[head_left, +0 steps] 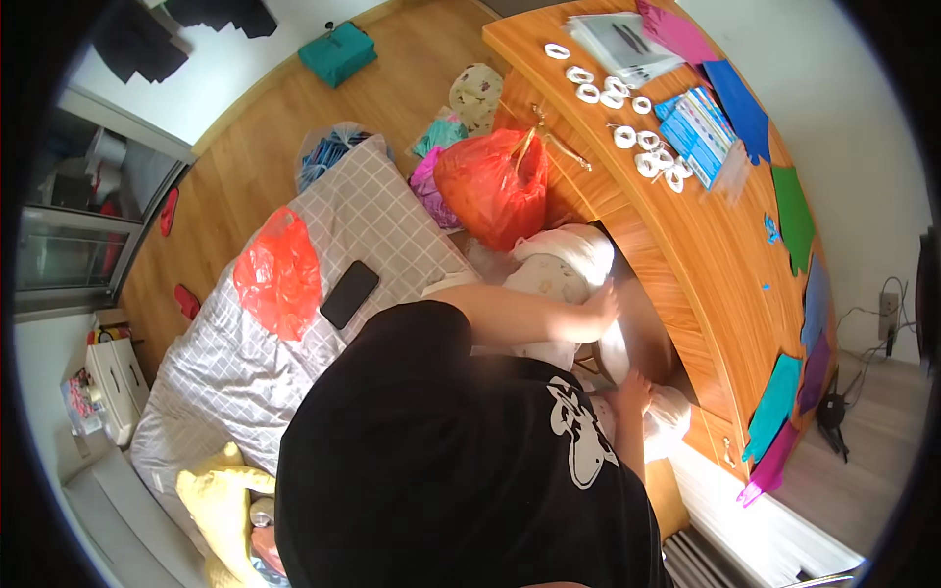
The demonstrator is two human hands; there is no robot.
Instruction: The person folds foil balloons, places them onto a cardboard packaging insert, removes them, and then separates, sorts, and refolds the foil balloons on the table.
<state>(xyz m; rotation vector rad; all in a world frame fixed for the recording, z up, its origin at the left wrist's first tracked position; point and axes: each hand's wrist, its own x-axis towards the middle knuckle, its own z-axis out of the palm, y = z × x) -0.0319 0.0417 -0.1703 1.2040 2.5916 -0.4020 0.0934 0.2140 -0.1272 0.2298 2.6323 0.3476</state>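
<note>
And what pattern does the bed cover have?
The bed cover is grey with thin white lines crossing in a grid; the head view shows it.

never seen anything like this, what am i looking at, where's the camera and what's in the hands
There is no machine: these are a person's own bare hands, seen from a wide fisheye camera on their head, looking down, so straight edges bend. The left hand is near a whitish bundle, the right hand beside crinkled whitish plastic; glare hides whether either grips anything. On the orange-brown wooden desk lie white ring-shaped rolls. On the grey checked bedspread are a crumpled red plastic bag and a black phone.
</note>
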